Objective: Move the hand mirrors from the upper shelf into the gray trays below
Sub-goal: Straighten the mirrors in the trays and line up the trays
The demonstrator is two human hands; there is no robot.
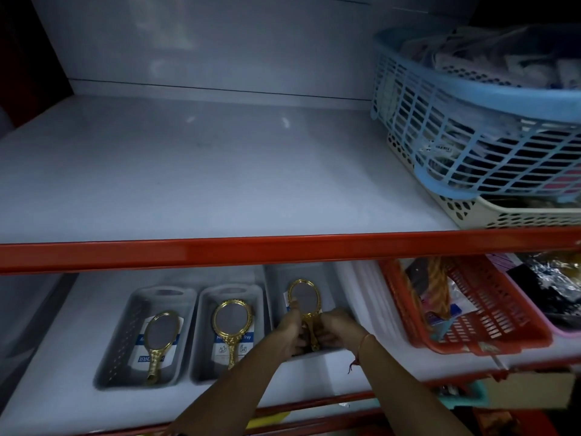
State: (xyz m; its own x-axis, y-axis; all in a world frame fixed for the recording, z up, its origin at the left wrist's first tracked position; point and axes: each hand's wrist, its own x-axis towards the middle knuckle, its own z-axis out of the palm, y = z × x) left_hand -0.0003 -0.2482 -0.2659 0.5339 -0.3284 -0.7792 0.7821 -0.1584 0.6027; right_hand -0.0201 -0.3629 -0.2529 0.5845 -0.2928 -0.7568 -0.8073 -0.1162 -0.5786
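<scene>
Hand mirrors: three gold, oval-headed hand mirrors with ornate handles show, all on the lower shelf, none on the upper one.
Left tray: the left gray plastic tray (125,350) holds one gold mirror (159,341) lying flat, handle toward me, on a white and blue label.
Middle tray: the middle gray plastic tray (206,338) holds a second gold mirror (232,325), also flat with its handle toward me.
Right tray: the third gold mirror (304,302) lies over the right gray tray (276,287), head pointing to the back.
Left hand: my left hand (290,330) curls around the mirror's handle from the left, with a fingertip up on the rim of the frame.
Right hand: my right hand (338,328) closes on the same handle from the right; both hands pinch it between them.
Upper shelf: the white upper shelf (220,171) with its red front edge is bare where I can see, apart from a blue lattice basket (471,121) stacked on a cream perforated basket (490,215) at the right.
Done: two mirrors are placed, I judge.
Left: I only need to settle this third mirror and let go; whether it already rests on the tray floor I cannot tell.
Beside: a red plastic basket (471,309) of mixed goods sits to the right of the trays.
</scene>
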